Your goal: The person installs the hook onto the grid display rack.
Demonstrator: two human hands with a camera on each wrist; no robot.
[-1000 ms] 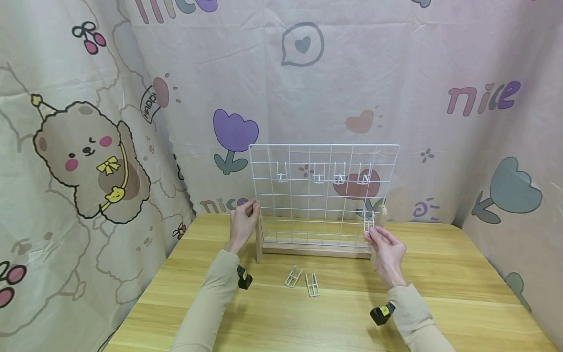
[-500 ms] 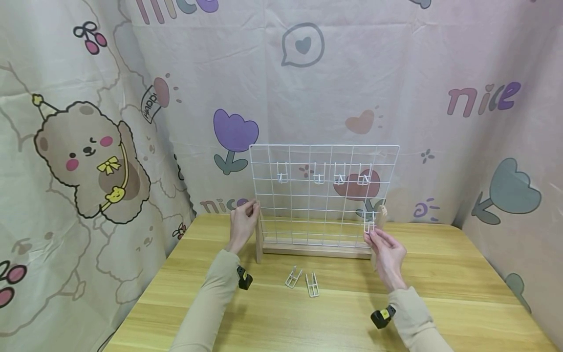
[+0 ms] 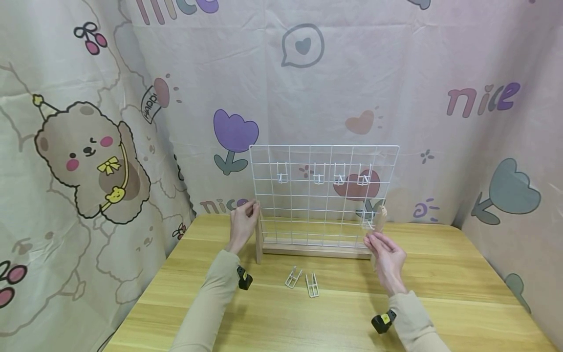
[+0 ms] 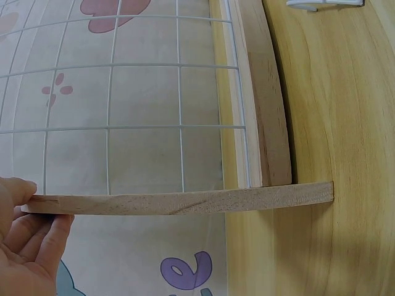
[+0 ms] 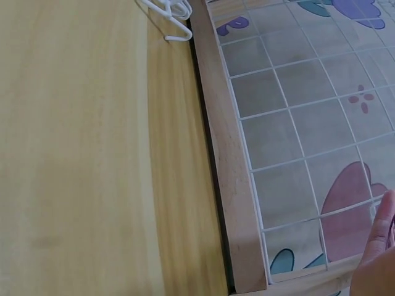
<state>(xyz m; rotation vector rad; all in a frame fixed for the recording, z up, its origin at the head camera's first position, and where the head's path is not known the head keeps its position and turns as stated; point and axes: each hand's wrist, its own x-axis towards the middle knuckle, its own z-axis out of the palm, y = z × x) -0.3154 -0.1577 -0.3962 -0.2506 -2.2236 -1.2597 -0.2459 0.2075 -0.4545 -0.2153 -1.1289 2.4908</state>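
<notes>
A white wire grid panel (image 3: 316,195) stands upright in a wooden base (image 3: 316,250). With thumb and fingers, my left hand (image 3: 243,225) pinches the top of the left wooden upright (image 4: 185,202) of that stand. My right hand (image 3: 389,259) is by the grid's lower right, its fingertips just below a white wire hook (image 3: 368,221) that hangs on the grid. No hook shows between those fingertips. Only part of the right hand shows in the right wrist view, at its right edge. Several more hooks (image 3: 339,177) hang in a row higher on the grid.
Two loose wire hooks, a left one (image 3: 293,277) and a right one (image 3: 313,285), lie on the wood-grain table (image 3: 338,318) in front of the stand. A short right wooden upright (image 3: 380,220) holds the grid's other side. A printed curtain (image 3: 303,88) hangs behind.
My right hand has let go of the wire hook and lowered slightly. The hook now hangs on the grid, its prong tipped outward. My left hand has not moved.
</notes>
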